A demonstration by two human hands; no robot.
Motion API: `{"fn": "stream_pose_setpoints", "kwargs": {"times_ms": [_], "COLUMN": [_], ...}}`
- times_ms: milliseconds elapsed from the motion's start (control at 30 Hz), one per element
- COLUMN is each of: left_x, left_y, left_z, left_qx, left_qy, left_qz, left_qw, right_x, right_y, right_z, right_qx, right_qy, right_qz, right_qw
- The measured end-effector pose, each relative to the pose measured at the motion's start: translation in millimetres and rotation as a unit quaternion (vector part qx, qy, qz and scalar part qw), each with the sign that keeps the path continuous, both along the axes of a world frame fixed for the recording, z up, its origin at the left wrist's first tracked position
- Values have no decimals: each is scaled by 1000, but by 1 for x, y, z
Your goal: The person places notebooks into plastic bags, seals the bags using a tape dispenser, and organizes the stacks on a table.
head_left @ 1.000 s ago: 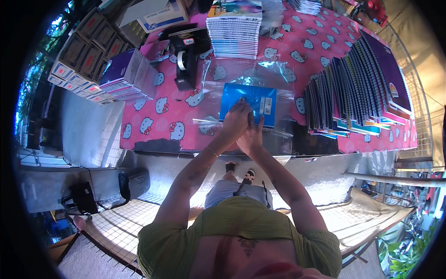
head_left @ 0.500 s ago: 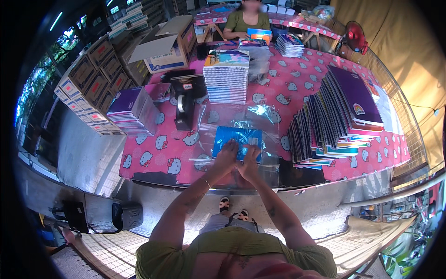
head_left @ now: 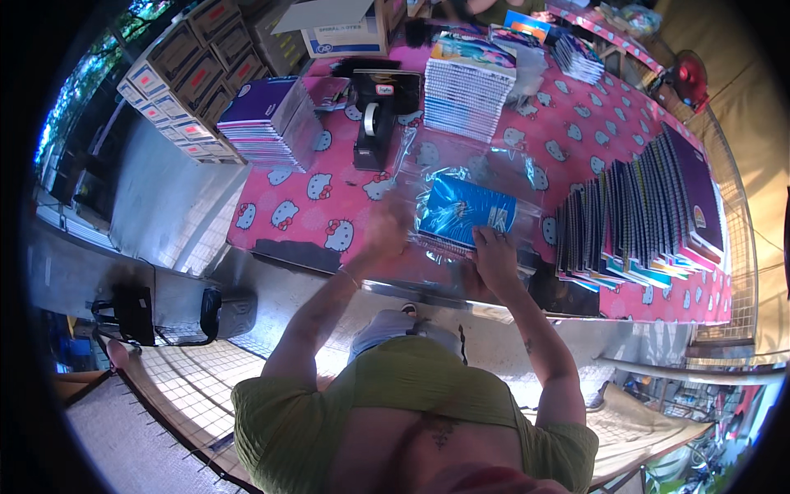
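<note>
A blue notebook point(head_left: 465, 207) lies at the table's near edge on sheets of clear plastic film point(head_left: 502, 169), with shiny film over its cover. My right hand point(head_left: 497, 262) rests on its near right corner, fingers bent over the cover and not closed round it. Left of the notebook, by the film's edge, my left hand point(head_left: 385, 232) is smeared by motion, so its fingers do not show clearly. A black tape dispenser point(head_left: 373, 144) with a pale roll stands beyond the left hand.
Wire-bound notebooks lean in a long row point(head_left: 629, 218) at right. A tall notebook stack point(head_left: 469, 90) stands behind the film, a purple-topped stack point(head_left: 267, 123) at left. Brown cartons point(head_left: 193, 78) are piled beyond. A red fan point(head_left: 690, 81) stands at far right; another person is partly visible behind the table.
My left hand has come off the blue notebook and moved left. The right hand has shifted to its near right corner. The whole view has tilted and moved.
</note>
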State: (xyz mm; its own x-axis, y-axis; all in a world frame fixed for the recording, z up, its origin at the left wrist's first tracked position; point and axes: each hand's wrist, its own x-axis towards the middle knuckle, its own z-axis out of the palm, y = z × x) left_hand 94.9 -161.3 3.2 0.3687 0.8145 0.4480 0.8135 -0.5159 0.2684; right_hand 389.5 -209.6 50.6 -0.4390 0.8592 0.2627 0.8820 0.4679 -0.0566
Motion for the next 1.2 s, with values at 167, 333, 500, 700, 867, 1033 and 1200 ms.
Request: {"fn": "stream_pose_setpoints", "kwargs": {"times_ms": [167,333,500,700,867,1033,1200], "left_x": [-102,-90,-95,-89,84,128,141], "left_y": [127,156,110,80,19,17,16], "left_z": [16,21,-16,51,81,50,83], "left_qx": [32,-311,-220,-163,-321,-336,-360], "left_qy": [-297,-601,-576,-160,-312,-80,89], "left_qz": [263,143,192,259,67,149,184], "left_qw": [917,722,764,939,892,927,910], "right_x": [-7,1,1,4,10,12,24], "right_y": [1,1,-2,3,6,3,10], "right_z": [8,3,1,-1,-4,2,1], "right_qx": [-40,-41,-13,20,23,50,13], "right_qy": [41,35,52,66,53,80,84], "right_qz": [3,-23,7,30,29,58,47], "right_qw": [998,998,999,997,998,994,995]}}
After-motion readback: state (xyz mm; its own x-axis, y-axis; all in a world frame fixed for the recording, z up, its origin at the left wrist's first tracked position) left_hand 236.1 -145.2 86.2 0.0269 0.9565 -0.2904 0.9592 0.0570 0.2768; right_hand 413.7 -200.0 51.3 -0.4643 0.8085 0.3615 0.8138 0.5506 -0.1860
